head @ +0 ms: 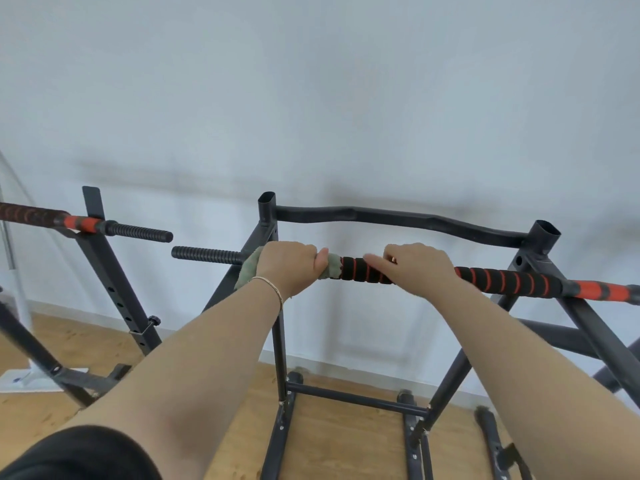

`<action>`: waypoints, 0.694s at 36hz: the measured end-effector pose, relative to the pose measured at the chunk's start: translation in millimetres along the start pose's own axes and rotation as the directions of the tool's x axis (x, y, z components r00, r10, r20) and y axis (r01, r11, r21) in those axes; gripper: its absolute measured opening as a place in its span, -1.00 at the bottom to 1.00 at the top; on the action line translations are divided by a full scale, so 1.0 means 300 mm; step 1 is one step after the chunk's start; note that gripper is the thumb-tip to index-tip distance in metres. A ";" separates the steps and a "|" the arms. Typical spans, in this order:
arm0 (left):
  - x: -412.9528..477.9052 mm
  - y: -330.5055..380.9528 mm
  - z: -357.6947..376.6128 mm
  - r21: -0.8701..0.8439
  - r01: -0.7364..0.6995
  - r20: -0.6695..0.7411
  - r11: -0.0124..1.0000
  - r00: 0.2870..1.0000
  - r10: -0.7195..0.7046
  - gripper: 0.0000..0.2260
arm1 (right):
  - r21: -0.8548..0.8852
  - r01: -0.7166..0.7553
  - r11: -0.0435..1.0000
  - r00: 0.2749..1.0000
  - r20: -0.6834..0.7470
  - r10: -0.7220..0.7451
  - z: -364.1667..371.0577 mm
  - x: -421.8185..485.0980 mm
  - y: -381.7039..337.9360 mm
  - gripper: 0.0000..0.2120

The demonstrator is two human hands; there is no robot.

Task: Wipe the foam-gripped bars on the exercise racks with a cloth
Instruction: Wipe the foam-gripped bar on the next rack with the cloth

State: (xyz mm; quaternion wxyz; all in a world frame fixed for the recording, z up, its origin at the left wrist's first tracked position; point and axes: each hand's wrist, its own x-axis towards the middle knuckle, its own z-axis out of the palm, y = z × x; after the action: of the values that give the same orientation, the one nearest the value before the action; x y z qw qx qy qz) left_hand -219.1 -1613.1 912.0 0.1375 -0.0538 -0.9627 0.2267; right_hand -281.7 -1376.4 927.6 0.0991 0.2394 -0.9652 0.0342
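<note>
Black sleeve below, left grip wraps cloth around bar.

Plain pale wall, softly and evenly lit, with faint blurred shadows across its middle. Below, white baseboard along light wooden floor flecked with darker marks. Far left, slim white pole on flat white base.

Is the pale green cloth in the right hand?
No, the left hand grips the pale green cloth around the black-and-red foam bar; the right hand holds bare foam.
</note>
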 end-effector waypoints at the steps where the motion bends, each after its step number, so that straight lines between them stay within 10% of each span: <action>1: -0.001 0.020 -0.002 -0.003 -0.017 -0.008 1.000 1.000 0.017 -0.71 | -0.010 0.002 1.000 0.998 0.071 -0.001 -0.014 0.016 -0.010 -0.41; 5: 0.013 0.054 -0.008 -0.048 0.006 -0.029 0.999 1.000 -0.007 -0.75 | -0.022 -0.004 1.000 0.980 0.199 0.008 0.005 0.061 -0.068 -0.32; 12: 0.018 0.035 0.019 -0.025 -0.043 -0.055 0.999 0.998 0.042 -0.83 | -0.268 0.055 0.962 0.986 -0.137 -0.094 0.069 0.015 -0.065 -0.26; 18: 0.001 -0.059 0.018 0.005 -0.015 0.074 1.000 0.997 0.014 -0.66 | -0.152 0.090 0.984 0.884 -0.442 -0.149 0.154 -0.027 -0.037 -0.45; 25: -0.022 -0.047 0.009 -0.007 0.043 0.077 0.999 0.996 -0.043 -0.81 | -0.075 -0.004 0.997 1.000 -0.020 0.003 0.042 0.033 -0.068 -0.36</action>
State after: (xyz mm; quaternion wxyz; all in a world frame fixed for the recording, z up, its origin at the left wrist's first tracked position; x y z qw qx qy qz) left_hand -214.2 -1628.0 914.5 0.1051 -0.0251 -0.9692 0.2212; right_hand -282.9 -1400.3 917.6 0.1176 0.2334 -0.9653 0.0003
